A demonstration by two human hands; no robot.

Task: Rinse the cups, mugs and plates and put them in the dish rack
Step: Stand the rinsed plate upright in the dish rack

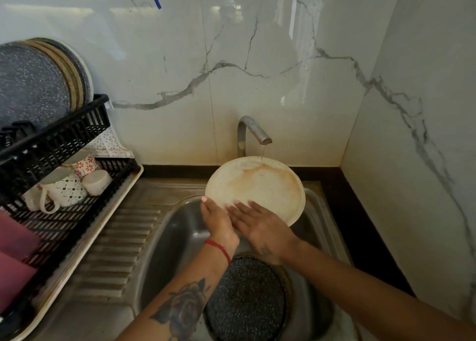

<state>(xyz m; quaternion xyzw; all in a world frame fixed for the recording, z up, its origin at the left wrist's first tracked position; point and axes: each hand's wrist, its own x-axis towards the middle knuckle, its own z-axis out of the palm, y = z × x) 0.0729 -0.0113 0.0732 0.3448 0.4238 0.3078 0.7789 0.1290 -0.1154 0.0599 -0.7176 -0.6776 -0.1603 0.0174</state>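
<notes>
A cream plate (262, 186) with brown stains is tilted over the sink (175, 227), and a thin stream from the tap (253, 132) falls on its far rim. My left hand (217, 222) grips the plate's near left edge. My right hand (260, 224) lies flat with straight fingers on the plate's near face. A dark speckled plate (244, 302) lies in the sink bowl below my arms. The black dish rack (59, 144) at the left holds several speckled plates (33, 85) on top and patterned mugs (69, 186) on the lower tier.
The ribbed steel drainboard (121, 240) lies between the rack and the sink bowl. A cream tray (85, 237) sits under the rack. Pink items (15, 250) fill the rack's near end. Marble walls close the back and the right side.
</notes>
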